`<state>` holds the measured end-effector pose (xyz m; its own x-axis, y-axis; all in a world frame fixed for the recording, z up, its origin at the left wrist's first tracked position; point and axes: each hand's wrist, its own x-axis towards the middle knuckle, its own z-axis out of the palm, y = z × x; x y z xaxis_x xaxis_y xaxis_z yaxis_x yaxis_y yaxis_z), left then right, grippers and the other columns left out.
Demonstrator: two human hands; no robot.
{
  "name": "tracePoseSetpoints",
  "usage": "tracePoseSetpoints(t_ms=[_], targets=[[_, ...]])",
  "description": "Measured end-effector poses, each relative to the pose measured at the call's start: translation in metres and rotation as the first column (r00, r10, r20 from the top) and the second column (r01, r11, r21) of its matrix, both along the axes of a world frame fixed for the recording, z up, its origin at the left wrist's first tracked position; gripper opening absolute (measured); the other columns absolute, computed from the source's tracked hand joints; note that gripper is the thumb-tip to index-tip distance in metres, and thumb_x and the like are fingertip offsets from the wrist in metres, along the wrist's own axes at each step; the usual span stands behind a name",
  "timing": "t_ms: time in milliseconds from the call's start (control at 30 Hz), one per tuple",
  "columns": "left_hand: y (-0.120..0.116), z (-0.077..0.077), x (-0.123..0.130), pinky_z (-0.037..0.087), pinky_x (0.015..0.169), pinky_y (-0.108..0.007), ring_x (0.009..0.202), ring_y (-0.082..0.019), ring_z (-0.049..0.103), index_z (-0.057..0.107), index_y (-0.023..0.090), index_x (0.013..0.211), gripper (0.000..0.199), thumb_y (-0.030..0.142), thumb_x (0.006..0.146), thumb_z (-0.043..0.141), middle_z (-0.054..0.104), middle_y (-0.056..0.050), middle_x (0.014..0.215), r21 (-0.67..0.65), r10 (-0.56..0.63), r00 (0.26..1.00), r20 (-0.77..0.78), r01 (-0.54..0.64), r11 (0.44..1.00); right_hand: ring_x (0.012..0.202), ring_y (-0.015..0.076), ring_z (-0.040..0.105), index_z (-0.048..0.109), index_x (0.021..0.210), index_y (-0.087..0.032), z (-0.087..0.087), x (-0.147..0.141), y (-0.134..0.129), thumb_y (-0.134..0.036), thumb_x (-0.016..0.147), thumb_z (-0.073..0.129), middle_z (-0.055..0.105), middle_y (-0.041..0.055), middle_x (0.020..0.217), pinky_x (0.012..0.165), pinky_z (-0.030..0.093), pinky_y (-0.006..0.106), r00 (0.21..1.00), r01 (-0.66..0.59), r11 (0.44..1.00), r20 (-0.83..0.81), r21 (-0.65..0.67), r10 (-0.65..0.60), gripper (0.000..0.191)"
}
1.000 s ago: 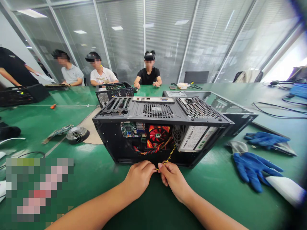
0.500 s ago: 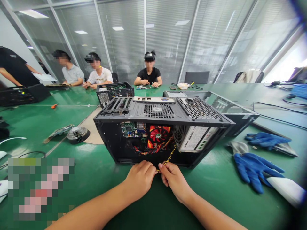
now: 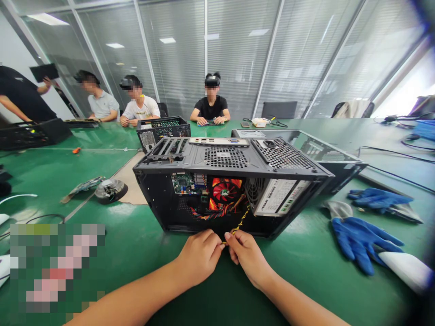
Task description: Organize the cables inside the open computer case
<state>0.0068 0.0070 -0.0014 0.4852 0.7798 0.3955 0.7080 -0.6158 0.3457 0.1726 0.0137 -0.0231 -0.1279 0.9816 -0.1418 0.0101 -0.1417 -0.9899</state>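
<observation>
A black computer case [image 3: 234, 158] lies in front of me with its open side toward me. Inside show a motherboard [image 3: 185, 184], a red cooling fan [image 3: 224, 191] and, at the right, a power supply [image 3: 280, 197]. A twisted yellow-and-black cable [image 3: 242, 219] runs out of the case to my fingers. My left hand [image 3: 200, 253] pinches the cable near its end. Close beside it, my right hand [image 3: 245, 253] grips the same cable between thumb and fingers. The cable's tip is hidden by my left fingers.
Blue work gloves [image 3: 356, 240] lie at the right. A round metal part [image 3: 111, 190] and a circuit board [image 3: 82, 188] sit at the left. Behind stand a small open case [image 3: 163, 131] and another case [image 3: 340, 170]. Several people sit or stand across the green table [image 3: 299, 271].
My hands stay at the same spot, with only slight finger movement on the cable. At the far left, a standing person has raised a dark flat panel.
</observation>
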Motion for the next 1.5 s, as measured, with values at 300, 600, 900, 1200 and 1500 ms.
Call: tracePoseSetpoints(t_ms=[300, 600, 900, 1200, 1500], targets=[[-0.001, -0.009, -0.001, 0.048, 0.057, -0.028, 0.062, -0.016, 0.057, 0.056, 0.018, 0.078, 0.022, 0.023, 0.097, 0.047, 0.058, -0.002, 0.072, 0.168, -0.002, 0.998, -0.057, 0.012, 0.986, 0.039, 0.0077, 0.035, 0.044, 0.058, -0.021, 0.001, -0.001, 0.0, -0.067, 0.081, 0.058, 0.042, -0.0065, 0.044, 0.04, 0.027, 0.022, 0.999, -0.014, 1.0, 0.049, 0.024, 0.013, 0.053], [-0.002, 0.0, 0.004, 0.043, 0.056, -0.024, 0.059, -0.012, 0.057, 0.057, 0.018, 0.075, 0.017, 0.021, 0.092, 0.056, 0.059, 0.001, 0.071, -0.01, 0.091, 0.995, 0.041, -0.091, 0.996, 0.042, 0.0089, 0.039, 0.046, 0.059, -0.02, 0.003, 0.0, -0.001, -0.066, 0.08, 0.059, 0.044, -0.0052, 0.047, 0.042, 0.031, 0.023, 1.0, -0.014, 0.999, 0.007, 0.028, 0.014, 0.052], [-0.001, 0.007, 0.007, 0.04, 0.055, -0.022, 0.061, -0.012, 0.056, 0.058, 0.018, 0.069, 0.014, 0.015, 0.083, 0.064, 0.06, 0.002, 0.069, -0.267, 0.167, 0.965, 0.201, -0.11, 0.957, 0.047, 0.0099, 0.041, 0.049, 0.062, -0.02, 0.003, -0.001, -0.001, -0.066, 0.079, 0.061, 0.046, -0.0044, 0.053, 0.044, 0.033, 0.023, 0.999, -0.006, 1.0, -0.041, 0.029, 0.008, 0.051], [0.001, 0.009, 0.009, 0.038, 0.055, -0.022, 0.06, -0.011, 0.055, 0.059, 0.017, 0.065, 0.017, 0.016, 0.081, 0.065, 0.061, 0.002, 0.065, -0.399, 0.213, 0.932, 0.292, -0.083, 0.913, 0.045, 0.0095, 0.041, 0.049, 0.06, -0.02, 0.004, -0.001, 0.0, -0.067, 0.08, 0.059, 0.046, -0.0043, 0.05, 0.044, 0.033, 0.023, 1.0, -0.014, 1.0, -0.012, 0.019, 0.014, 0.052], [0.001, 0.007, 0.009, 0.039, 0.056, -0.023, 0.06, -0.012, 0.055, 0.059, 0.017, 0.067, 0.016, 0.016, 0.081, 0.065, 0.061, 0.002, 0.066, -0.395, 0.213, 0.926, 0.312, -0.077, 0.915, 0.046, 0.0098, 0.042, 0.05, 0.062, -0.02, 0.003, -0.001, 0.0, -0.065, 0.082, 0.058, 0.047, -0.0038, 0.052, 0.044, 0.034, 0.023, 0.999, -0.02, 0.999, -0.028, 0.034, 0.021, 0.051]])
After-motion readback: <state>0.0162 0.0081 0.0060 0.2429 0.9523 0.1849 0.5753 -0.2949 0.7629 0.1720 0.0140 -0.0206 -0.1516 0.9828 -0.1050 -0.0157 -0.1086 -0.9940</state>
